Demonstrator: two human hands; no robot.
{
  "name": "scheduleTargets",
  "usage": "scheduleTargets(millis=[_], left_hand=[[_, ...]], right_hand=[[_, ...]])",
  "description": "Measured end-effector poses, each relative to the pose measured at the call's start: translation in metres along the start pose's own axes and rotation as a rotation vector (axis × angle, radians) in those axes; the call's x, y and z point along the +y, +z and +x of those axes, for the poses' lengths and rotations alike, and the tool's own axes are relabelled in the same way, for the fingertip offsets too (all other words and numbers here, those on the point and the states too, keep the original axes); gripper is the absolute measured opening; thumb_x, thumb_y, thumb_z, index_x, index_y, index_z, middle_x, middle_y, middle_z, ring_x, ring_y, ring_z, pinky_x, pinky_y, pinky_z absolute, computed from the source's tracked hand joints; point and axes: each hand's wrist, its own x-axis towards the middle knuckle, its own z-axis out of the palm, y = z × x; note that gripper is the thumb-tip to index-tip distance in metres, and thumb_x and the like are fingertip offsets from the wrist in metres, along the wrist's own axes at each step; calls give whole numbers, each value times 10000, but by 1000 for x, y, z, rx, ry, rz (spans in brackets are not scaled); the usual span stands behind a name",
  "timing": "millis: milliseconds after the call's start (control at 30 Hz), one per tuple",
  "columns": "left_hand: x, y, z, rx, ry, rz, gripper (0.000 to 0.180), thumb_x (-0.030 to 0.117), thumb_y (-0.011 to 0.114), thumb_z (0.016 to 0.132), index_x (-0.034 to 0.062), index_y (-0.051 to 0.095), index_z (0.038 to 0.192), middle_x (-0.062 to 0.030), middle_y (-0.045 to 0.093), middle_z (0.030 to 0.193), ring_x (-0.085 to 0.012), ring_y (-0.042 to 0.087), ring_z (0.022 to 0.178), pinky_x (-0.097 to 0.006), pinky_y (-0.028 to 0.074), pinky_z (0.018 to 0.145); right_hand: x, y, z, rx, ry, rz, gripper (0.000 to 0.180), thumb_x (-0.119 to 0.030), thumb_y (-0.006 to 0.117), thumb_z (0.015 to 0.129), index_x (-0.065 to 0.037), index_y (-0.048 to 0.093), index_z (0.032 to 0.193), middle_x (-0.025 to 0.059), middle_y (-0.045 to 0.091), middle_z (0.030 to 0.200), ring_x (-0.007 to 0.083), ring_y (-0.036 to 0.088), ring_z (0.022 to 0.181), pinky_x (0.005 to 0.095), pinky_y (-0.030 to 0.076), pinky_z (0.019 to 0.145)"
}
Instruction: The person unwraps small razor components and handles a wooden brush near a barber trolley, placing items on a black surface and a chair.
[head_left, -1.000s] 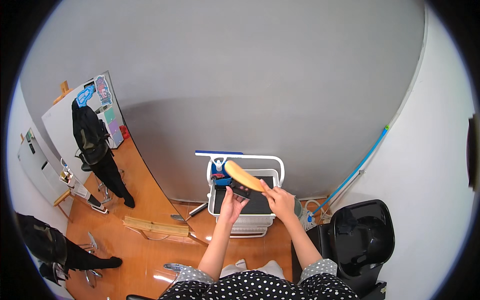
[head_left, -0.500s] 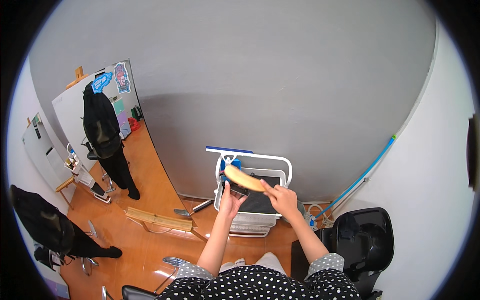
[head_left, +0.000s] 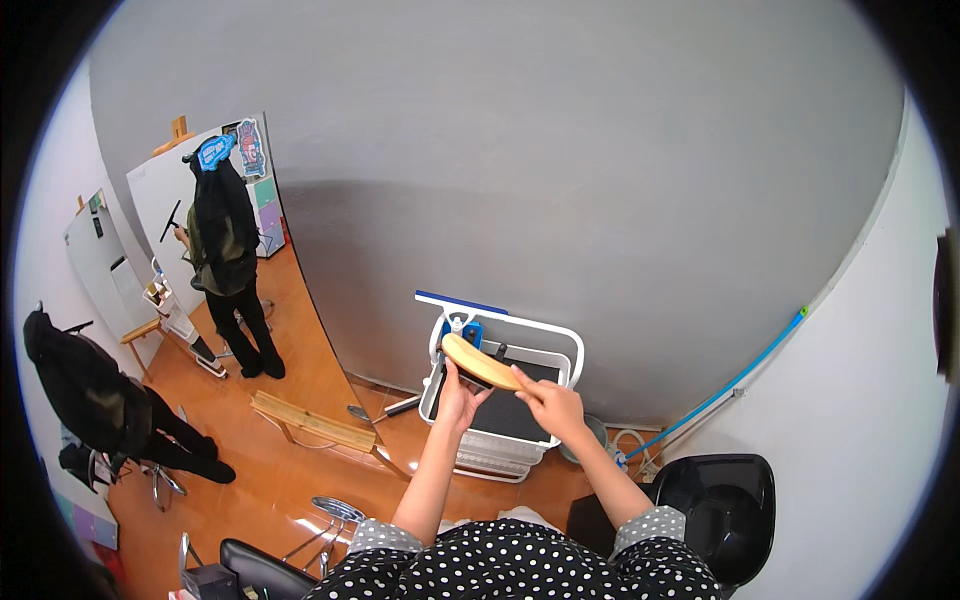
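Note:
My right hand [head_left: 553,406] grips the lower right end of a long, curved tan brush [head_left: 478,362], wooden-looking with a smooth back. If it has bristles, they are on the hidden underside. Below its left part, my left hand [head_left: 459,404] is closed with the thumb up, around a small black object that the brush now mostly covers. Both hands are above a white trolley [head_left: 578,345] whose top holds a black mat [head_left: 520,412]. A blue thing [head_left: 463,332] stands at the trolley's back left corner, beyond the brush.
A tall mirror [head_left: 300,330] leans on the grey wall at left, above a wooden ledge [head_left: 315,424]. A person in black [head_left: 90,385] stands far left, also reflected. A black basin [head_left: 715,515] is at right, a blue pole [head_left: 720,385] behind it. A black chair [head_left: 265,570] sits lower left.
The brush has shifted slightly left and now covers most of the black object in my left hand. At far left, the person stands more upright; the mirror shows a dark T-shaped tool in their hand.

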Motion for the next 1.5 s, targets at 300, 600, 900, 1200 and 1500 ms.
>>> scheduleTargets(millis=[300, 600, 900, 1200, 1500], left_hand=[[-25, 17, 26, -106, 40, -72, 660, 640, 172, 831, 184, 283, 1296, -90, 408, 1204, -235, 446, 1077, -453, 382, 876], [-42, 37, 36, 20, 65, -370, 650, 681, 263, 807, 125, 456, 1083, -30, 516, 907, -198, 501, 937, -461, 412, 846], [-63, 38, 43, 80, 136, -228, 435, 392, 371, 911, 52, 470, 1164, -26, 504, 811, -136, 542, 717, -269, 474, 664], [-73, 12, 66, 19, 358, 24, 526, 520, 378, 879, 35, 496, 1047, -19, 524, 804, -99, 505, 659, -229, 421, 599], [-72, 42, 61, 14, 253, -46, 528, 545, 327, 878, 68, 521, 995, -21, 556, 833, -108, 509, 658, -225, 400, 579]], right_hand=[[16, -14, 16, -276, 205, 285, 408, -360, 535, 833, -393, 437, 1228, 113, 581, 629, 286, 587, 602, 366, 446, 547], [55, -2, 8, -234, 10, 844, 437, -298, 544, 862, -222, 429, 1277, 31, 626, 766, 133, 562, 634, 271, 432, 584], [40, -24, 10, -494, 375, 1184, 453, -226, 528, 880, -212, 390, 1311, -76, 376, 595, 12, 325, 490, 148, 272, 445], [34, 6, -2, -210, 20, 966, 431, -258, 553, 861, -225, 432, 1274, 98, 554, 1170, 164, 514, 1073, 293, 408, 858], [42, 12, 21, 2, 423, 1086, 357, -259, 662, 783, 7, 564, 999, -55, 455, 619, 16, 353, 501, 175, 276, 438]])
